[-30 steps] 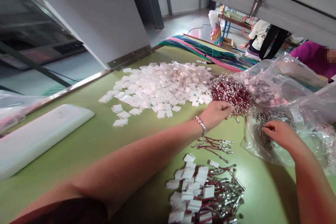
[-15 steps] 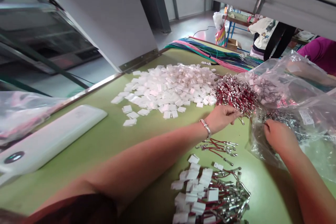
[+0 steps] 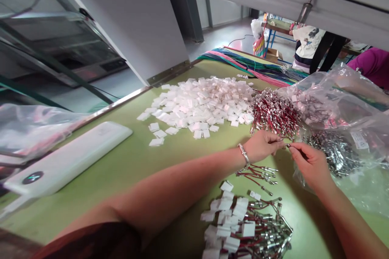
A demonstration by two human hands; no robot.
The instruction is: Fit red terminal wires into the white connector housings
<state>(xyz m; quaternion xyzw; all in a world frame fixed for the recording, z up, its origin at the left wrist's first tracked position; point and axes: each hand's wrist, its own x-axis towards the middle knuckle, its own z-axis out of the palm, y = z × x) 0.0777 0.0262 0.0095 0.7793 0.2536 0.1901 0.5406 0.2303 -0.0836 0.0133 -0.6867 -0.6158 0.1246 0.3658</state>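
White plastic pieces (image 3: 197, 103) are lying heaped across the worktop (image 3: 133, 162). To their right, the left hand (image 3: 263, 145) is pinching something tiny in front of the red leads (image 3: 273, 115); I'm not making out exactly what. A small metal piece (image 3: 287, 145) is showing between both hands' fingertips. The right hand (image 3: 310, 165), having left the clear bag (image 3: 367, 188), is now gripping that piece, so both hands are apparently working together.

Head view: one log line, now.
left hand: pinched, item unclear | right hand: pinched on small part, near left hand | red wires: heaped beyond left hand | white pieces: heaped beside wires
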